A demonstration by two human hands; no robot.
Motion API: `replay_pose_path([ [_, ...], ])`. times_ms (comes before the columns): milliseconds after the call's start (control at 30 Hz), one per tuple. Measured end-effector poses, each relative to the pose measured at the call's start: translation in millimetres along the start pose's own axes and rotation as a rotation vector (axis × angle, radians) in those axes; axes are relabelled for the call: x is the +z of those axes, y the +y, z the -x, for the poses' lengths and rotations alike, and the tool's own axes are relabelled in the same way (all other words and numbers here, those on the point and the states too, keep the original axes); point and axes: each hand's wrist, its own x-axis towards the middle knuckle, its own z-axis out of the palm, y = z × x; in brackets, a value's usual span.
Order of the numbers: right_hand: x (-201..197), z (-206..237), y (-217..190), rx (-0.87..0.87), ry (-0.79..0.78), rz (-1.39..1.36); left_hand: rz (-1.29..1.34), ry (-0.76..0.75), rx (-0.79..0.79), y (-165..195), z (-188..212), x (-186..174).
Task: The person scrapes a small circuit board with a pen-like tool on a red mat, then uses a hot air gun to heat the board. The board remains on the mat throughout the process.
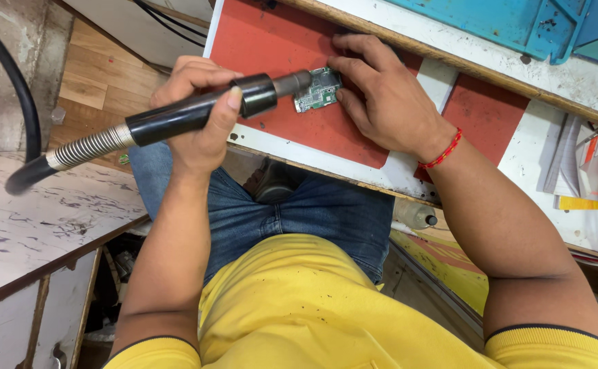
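Note:
My left hand (200, 133) is shut around a black handpiece (176, 117) that has a ribbed metal hose at its rear. The handpiece's metal nozzle (293, 83) points at a small green circuit board (317, 90) and nearly touches its left edge. The board lies on a red mat (271, 41) on the white bench. My right hand (388, 102), with a red thread band (442, 152) at the wrist, rests its fingers on the board's right side and pins it to the mat.
A blue tray (517, 24) sits at the far right of the bench behind a wooden strip. Papers and small packets (586, 171) lie at the right. A white marbled surface (39, 219) and a thick black cable (22, 96) are at the left.

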Motion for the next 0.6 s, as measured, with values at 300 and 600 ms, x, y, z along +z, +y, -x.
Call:
replay_pose_path([
  [300, 1, 1, 1, 0.012, -0.006, 0.0, -0.008, -0.061, 0.114, 6, -4, 2],
  [600, 1, 2, 2, -0.023, 0.001, -0.002, 0.04, 0.052, -0.102, 7, 1, 0],
])
